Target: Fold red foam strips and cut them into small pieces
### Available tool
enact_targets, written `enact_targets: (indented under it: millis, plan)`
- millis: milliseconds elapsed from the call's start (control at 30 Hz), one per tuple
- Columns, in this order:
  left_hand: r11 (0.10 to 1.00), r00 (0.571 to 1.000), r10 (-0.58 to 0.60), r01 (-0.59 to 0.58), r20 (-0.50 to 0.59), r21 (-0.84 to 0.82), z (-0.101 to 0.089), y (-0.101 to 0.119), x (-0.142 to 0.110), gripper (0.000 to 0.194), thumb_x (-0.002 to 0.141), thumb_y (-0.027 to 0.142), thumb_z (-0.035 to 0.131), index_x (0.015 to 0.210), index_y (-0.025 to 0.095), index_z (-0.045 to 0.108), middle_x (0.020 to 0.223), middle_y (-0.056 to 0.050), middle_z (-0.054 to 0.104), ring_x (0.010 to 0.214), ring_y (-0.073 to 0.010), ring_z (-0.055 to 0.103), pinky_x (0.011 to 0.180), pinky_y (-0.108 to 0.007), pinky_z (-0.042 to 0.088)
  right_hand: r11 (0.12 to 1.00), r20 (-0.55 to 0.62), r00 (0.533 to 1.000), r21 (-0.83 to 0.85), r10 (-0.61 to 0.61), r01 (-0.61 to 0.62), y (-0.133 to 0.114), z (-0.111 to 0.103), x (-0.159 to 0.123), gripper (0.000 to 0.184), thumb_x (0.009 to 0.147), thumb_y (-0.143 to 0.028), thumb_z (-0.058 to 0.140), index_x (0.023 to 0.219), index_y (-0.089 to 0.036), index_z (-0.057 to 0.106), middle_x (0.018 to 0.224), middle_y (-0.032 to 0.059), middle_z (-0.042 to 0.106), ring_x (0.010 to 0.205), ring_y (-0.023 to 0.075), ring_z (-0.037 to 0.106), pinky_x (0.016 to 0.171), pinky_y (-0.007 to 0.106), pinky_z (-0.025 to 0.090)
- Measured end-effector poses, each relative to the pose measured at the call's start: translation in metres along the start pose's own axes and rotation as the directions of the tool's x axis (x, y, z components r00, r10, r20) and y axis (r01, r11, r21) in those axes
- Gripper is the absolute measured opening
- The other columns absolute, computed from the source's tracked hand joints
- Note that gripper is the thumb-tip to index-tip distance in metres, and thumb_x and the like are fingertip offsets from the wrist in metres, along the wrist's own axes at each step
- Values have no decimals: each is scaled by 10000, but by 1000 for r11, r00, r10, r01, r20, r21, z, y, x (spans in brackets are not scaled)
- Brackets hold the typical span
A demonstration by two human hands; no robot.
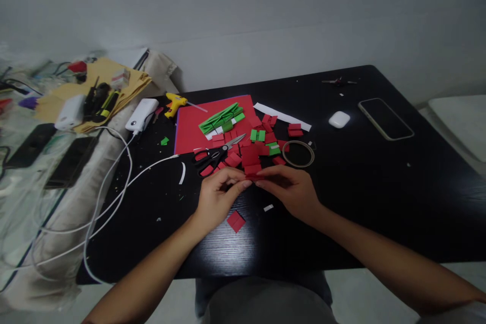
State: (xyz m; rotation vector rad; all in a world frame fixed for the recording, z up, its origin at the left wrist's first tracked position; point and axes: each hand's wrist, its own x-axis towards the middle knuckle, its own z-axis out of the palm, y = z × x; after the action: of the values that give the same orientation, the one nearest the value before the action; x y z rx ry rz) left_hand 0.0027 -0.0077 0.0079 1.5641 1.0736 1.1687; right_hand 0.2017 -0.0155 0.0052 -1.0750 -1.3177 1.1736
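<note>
Between the fingertips of my left hand (pixel 220 192) and my right hand (pixel 294 190) is a folded red paper piece (pixel 252 169). Both hands pinch it from opposite sides, near its lower edge. Just beyond it lies a heap of folded red paper pieces (pixel 233 160) with a few green ones (pixel 257 135) among them. Black-handled scissors (pixel 212 156) rest open on the heap's left side. A roll of tape (pixel 312 154) touches its right side. One loose red square (pixel 236 221) lies on the table nearer my body.
Behind the heap are a red sheet (pixel 186 131), a bundle of folded green paper (pixel 220 117) and a white strip (pixel 281 115). A yellow glue gun (pixel 174 105) and white cables (pixel 129 185) lie left. A phone (pixel 385 119) and a white earbud case (pixel 339 120) lie right on the black table (pixel 379 202).
</note>
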Motion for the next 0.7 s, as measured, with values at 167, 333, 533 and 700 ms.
enact_targets:
  millis: [167, 333, 533, 700]
  plan:
    - [998, 999, 43, -43, -5, 36, 0, 1, -1, 37, 867, 183, 781, 876, 186, 745, 795, -2, 756, 673, -100, 690, 644, -205, 572, 1000, -15, 1000, 0, -14, 14, 0, -1, -1, 164, 778, -170, 864, 894, -281, 834, 901, -19, 849, 823, 173, 820, 786, 250, 675]
    - [999, 1000, 27, -27, -11, 37, 1, 2, -3, 46, 873, 200, 780, 864, 180, 739, 791, -15, 761, 664, -112, 693, 629, -225, 576, 1000, -22, 999, -12, 27, -27, -1, -1, -2, 124, 775, -215, 874, 873, -276, 827, 879, -3, 846, 802, 204, 819, 781, 313, 690]
    - [999, 999, -37, 36, -22, -32, 4, 0, -2, 109, 848, 195, 789, 904, 183, 696, 765, -5, 739, 673, -117, 695, 659, -241, 592, 997, -29, 997, -9, 72, -73, 2, 1, -3, 160, 781, -343, 885, 857, -246, 783, 831, 21, 820, 765, 211, 796, 737, 337, 681]
    - [989, 997, -81, 82, 18, -124, 7, -4, -2, 273, 845, 202, 787, 1034, 201, 590, 774, 13, 710, 687, -120, 690, 687, -251, 578, 996, -42, 997, 58, 72, -69, 7, 2, -2, 275, 762, -308, 895, 940, -240, 697, 879, 20, 792, 818, 187, 781, 768, 300, 659]
